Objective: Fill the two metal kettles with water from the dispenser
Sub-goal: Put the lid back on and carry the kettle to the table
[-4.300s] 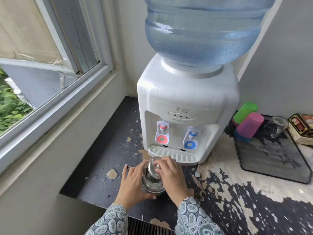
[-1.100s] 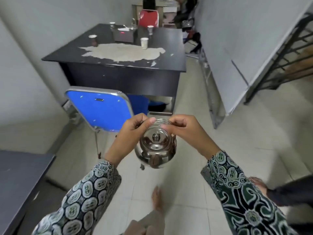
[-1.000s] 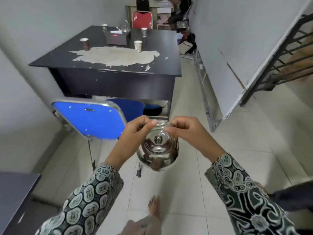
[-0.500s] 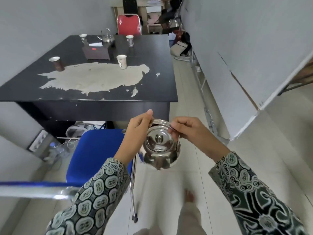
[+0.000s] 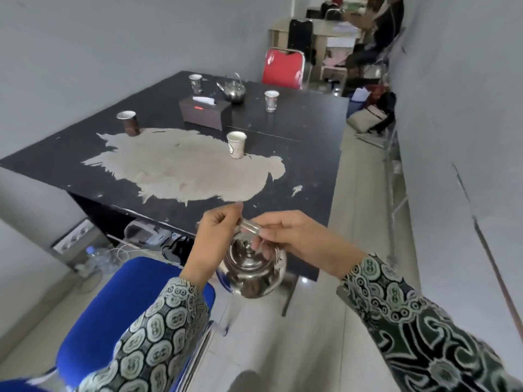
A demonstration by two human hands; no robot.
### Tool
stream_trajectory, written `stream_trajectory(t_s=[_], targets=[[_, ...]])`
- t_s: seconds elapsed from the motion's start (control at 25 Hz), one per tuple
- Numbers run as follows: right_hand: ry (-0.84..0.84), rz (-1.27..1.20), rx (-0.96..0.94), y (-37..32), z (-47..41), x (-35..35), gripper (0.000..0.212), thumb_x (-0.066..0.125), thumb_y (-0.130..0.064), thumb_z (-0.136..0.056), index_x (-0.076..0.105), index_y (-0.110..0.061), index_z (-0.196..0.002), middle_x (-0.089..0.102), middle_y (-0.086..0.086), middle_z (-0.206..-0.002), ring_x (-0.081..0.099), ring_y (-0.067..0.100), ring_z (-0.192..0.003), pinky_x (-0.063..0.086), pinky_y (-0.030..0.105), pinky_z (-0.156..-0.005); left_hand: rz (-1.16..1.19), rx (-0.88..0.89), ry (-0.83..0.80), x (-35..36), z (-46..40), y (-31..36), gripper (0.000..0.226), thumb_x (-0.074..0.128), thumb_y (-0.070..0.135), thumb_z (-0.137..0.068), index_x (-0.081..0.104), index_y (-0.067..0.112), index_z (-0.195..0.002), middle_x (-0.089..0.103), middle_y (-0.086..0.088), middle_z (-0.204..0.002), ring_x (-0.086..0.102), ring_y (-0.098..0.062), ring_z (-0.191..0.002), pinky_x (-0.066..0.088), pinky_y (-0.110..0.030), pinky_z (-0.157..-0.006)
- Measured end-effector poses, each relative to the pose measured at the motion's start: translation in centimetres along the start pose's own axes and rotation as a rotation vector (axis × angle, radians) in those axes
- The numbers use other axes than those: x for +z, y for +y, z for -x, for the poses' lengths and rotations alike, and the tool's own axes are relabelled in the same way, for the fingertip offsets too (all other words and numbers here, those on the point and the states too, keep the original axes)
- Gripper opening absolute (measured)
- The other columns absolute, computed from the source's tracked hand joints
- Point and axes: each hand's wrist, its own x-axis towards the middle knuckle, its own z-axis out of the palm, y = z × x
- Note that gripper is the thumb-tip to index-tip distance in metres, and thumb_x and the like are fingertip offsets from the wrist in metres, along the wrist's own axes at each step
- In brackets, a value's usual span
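Lidded metal kettle (image 5: 252, 267): carried by its handle, grasped in left hand (image 5: 215, 239) and right hand (image 5: 294, 239), near the black surface (image 5: 297, 128). Second kettle (image 5: 234, 90) stands there. Next, judged: setting down level.

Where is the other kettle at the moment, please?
The second kettle stands at the black table's far end, just behind the tissue box.

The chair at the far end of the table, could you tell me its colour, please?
Red chair with a metal frame, head view.
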Motion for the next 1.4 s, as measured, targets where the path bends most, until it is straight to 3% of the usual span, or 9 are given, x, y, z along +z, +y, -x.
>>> stream_trajectory(t_s=[0.2, 0.36, 0.48, 0.6, 0.72, 0.84, 1.0, 1.24, 1.4], targets=[[-0.031, -0.015, 0.025, -0.7, -9.8, -6.4, 0.028, 0.042, 0.001, -0.093, 0.062, -0.002, -0.112, 0.07, 0.008, -0.103, 0.067, 0.01, -0.088, 0.047, 0.024, -0.082, -0.066, -0.039, 0.123, 1.1, -10.1, -1.5, 0.04, 0.037, 0.03, -0.097, 0.047, 0.008, -0.065, 0.044, -0.002, -0.06, 0.043, -0.01, -0.058, 0.039, -0.025, -0.064], [-0.088, -0.055, 0.02, -1.4, -18.0, -10.3, 0.036, 0.04, 0.007, -0.091, 0.066, -0.017, -0.102, 0.073, 0.0, -0.097, 0.068, 0.011, -0.094, 0.047, 0.029, -0.092, -0.063, -0.026, 0.31, 0.8, -15.3, -3.1, 0.026, 0.035, 0.032, -0.096, 0.05, 0.021, -0.114, 0.055, 0.012, -0.105, 0.052, 0.016, -0.088, 0.038, 0.002, -0.074], [-0.135, -0.134, 0.057, -2.2, -23.5, -13.0, 0.043, 0.037, 0.012, -0.09, 0.064, -0.019, -0.099, 0.073, -0.001, -0.097, 0.069, 0.01, -0.095, 0.05, 0.024, -0.092, -0.184, -0.016, 0.406, 1.3, -17.9, -5.1, 0.034, 0.039, 0.035, -0.093, 0.038, 0.033, -0.127, 0.042, 0.027, -0.122, 0.043, 0.018, -0.107, 0.034, -0.005, -0.09], [-0.199, -0.206, 0.099, -3.1, -29.5, -15.5, 0.04, 0.034, 0.014, -0.09, 0.059, -0.012, -0.108, 0.072, 0.0, -0.098, 0.068, 0.01, -0.096, 0.05, 0.023, -0.09, -0.389, 0.023, 0.366, 2.3, -21.2, -7.2, 0.043, 0.045, 0.027, -0.094, 0.033, 0.035, -0.134, 0.025, 0.031, -0.137, 0.025, 0.024, -0.122, 0.022, 0.001, -0.101], [-0.257, -0.264, 0.148, -3.6, -35.3, -17.3, 0.038, 0.032, 0.013, -0.091, 0.059, -0.008, -0.11, 0.071, 0.005, -0.104, 0.066, 0.014, -0.101, 0.045, 0.031, -0.098, -0.699, 0.017, 0.274, 2.6, -25.0, -9.5, 0.054, 0.035, 0.039, -0.094, 0.015, 0.035, -0.143, -0.001, 0.025, -0.151, -0.01, 0.004, -0.14, -0.002, -0.015, -0.112], [-0.321, -0.3, 0.201, -3.8, -40.6, -18.6, 0.038, 0.03, 0.014, -0.092, 0.052, 0.003, -0.12, 0.067, 0.009, -0.106, 0.064, 0.016, -0.1, 0.044, 0.03, -0.097, -0.993, -0.082, 0.256, 2.2, -28.9, -11.0, 0.069, 0.014, 0.047, -0.083, -0.005, 0.027, -0.146, -0.023, 0.013, -0.149, -0.027, -0.009, -0.138, -0.014, -0.027, -0.111], [-0.428, -0.318, 0.282, -3.8, -47.9, -19.7, 0.041, 0.028, 0.016, -0.09, 0.044, 0.009, -0.127, 0.063, 0.012, -0.107, 0.06, 0.022, -0.104, 0.042, 0.029, -0.096, -1.057, -0.323, 0.328, 1.8, -34.6, -11.6, 0.072, 0.032, 0.033, -0.095, -0.024, 0.022, -0.138, -0.031, 0.01, -0.144, -0.027, -0.014, -0.136, -0.004, -0.037, -0.117], [-0.475, -0.179, 0.367, -2.6, -55.2, -20.1, 0.044, 0.032, 0.013, -0.089, 0.046, 0.003, -0.129, 0.063, 0.009, -0.114, 0.058, 0.016, -0.104, 0.021, 0.044, -0.111, -1.102, -0.558, 0.313, -0.2, -40.9, -13.5, 0.073, 0.04, 0.028, -0.095, -0.013, 0.026, -0.144, -0.017, 0.01, -0.155, -0.008, -0.015, -0.144, 0.005, -0.041, -0.118], [-0.487, -0.094, 0.41, -2.0, -58.3, -19.9, 0.043, 0.038, 0.013, -0.089, 0.047, 0.001, -0.129, 0.059, 0.01, -0.114, 0.052, 0.022, -0.114, 0.03, 0.045, -0.104, -1.059, -0.66, 0.269, -1.7, -43.6, -15.2, 0.076, 0.041, 0.019, -0.093, -0.013, 0.028, -0.144, -0.018, 0.008, -0.155, -0.005, -0.016, -0.145, 0.003, -0.041, -0.118]])
